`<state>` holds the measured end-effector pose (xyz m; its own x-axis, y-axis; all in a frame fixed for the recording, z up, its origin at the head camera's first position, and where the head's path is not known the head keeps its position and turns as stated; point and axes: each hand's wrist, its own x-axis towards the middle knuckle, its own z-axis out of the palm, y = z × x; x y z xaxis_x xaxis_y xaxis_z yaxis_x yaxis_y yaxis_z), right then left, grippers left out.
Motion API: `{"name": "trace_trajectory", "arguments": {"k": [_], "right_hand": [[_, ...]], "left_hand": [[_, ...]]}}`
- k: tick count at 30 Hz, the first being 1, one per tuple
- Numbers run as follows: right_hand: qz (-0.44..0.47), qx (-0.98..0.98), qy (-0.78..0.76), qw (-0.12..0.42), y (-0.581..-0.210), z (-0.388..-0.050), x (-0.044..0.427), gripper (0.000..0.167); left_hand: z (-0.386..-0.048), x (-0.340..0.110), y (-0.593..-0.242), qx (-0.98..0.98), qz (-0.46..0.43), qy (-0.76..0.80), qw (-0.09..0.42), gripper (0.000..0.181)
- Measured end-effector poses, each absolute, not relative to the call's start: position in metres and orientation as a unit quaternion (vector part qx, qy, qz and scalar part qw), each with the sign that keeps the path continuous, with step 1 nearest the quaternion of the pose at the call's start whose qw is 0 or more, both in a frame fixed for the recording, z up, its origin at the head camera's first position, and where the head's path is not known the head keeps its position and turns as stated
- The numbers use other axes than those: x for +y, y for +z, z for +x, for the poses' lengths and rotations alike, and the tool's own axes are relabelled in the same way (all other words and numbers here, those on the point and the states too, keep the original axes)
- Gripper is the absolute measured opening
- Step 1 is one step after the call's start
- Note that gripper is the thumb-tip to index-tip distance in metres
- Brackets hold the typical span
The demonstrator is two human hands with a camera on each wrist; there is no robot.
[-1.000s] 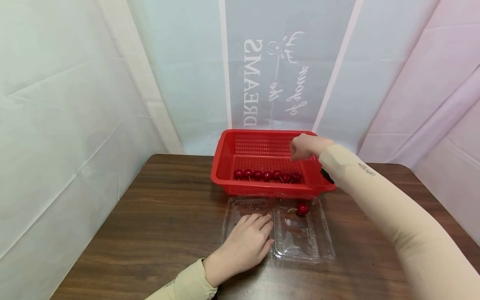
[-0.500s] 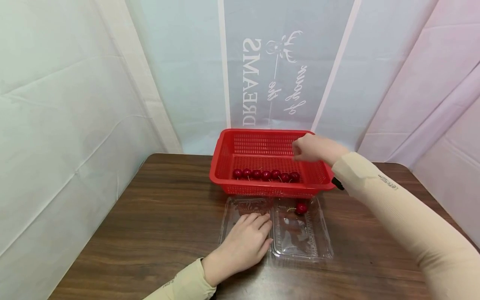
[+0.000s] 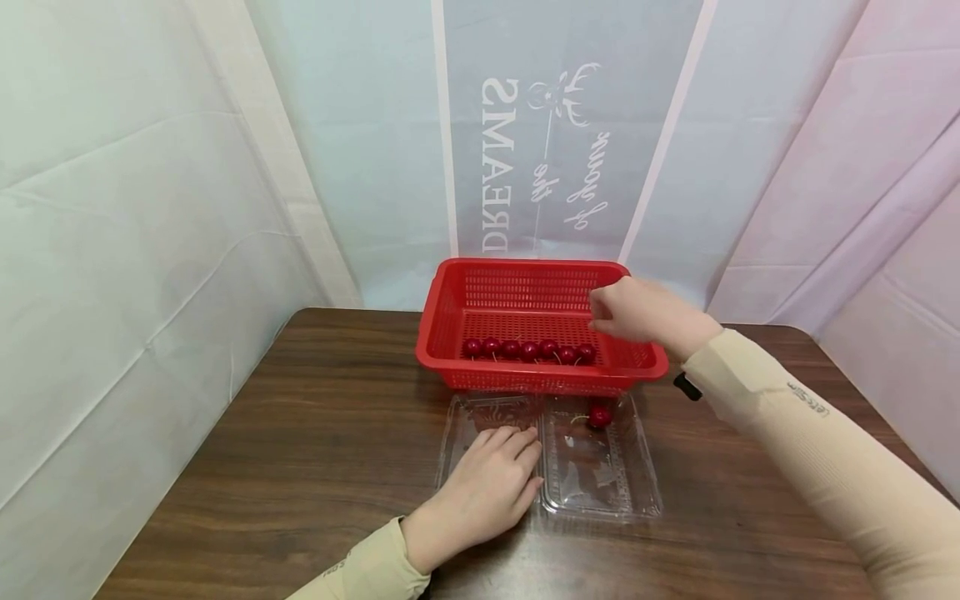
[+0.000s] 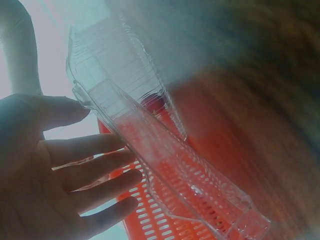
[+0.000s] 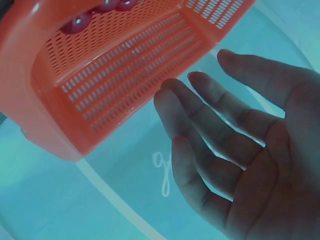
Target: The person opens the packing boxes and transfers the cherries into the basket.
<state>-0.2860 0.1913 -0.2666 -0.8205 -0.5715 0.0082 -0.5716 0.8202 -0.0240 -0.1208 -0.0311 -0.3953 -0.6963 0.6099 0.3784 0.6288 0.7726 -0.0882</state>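
My left hand (image 3: 483, 492) lies over the left half of a hinged clear plastic clamshell box (image 3: 600, 487). In the left wrist view its fingers (image 4: 100, 172) are nearly straight, with the thumb by the box edge. One red cherry (image 3: 598, 416) with a stem sits at the far end of the right half. Over the right end of a red slotted basket (image 3: 652, 363) hovers my right hand (image 3: 648, 312). The right wrist view shows its fingers (image 5: 215, 120) loosely bent with nothing between them. Several cherries (image 3: 529, 350) line the near side of the basket floor.
Everything stands on a dark wood-grain table (image 3: 315, 433). A printed curtain (image 3: 525, 167) hangs right behind the basket, with pale cloth (image 3: 135, 250) at both sides. The basket's near wall adjoins the far edge of the clear box.
My right hand has shifted a little rightward and nearer over the basket, its forearm swinging right. The left hand, box and cherries keep their places; the whole view drifts slightly.
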Motion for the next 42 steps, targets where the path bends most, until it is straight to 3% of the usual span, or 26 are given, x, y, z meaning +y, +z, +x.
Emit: {"name": "trace_trajectory", "arguments": {"k": [18,27,34,42], "right_hand": [[0.269,-0.954,0.032,0.130,-0.271,-0.247,0.197,0.011],[0.257,-0.949,0.065,0.169,-0.278,-0.230,0.198,0.011],[0.222,-0.959,0.088,0.152,-0.287,-0.216,0.198,0.009],[0.220,-0.956,0.095,0.170,-0.297,-0.202,0.197,0.008]], "left_hand": [[-0.121,-0.031,-0.396,-0.920,-0.336,-0.019,0.202,0.036],[-0.122,-0.031,-0.396,-0.917,-0.340,-0.020,0.206,0.036],[-0.121,-0.031,-0.396,-0.917,-0.340,-0.020,0.206,0.036],[-0.120,-0.031,-0.396,-0.917,-0.340,-0.019,0.205,0.036]]}}
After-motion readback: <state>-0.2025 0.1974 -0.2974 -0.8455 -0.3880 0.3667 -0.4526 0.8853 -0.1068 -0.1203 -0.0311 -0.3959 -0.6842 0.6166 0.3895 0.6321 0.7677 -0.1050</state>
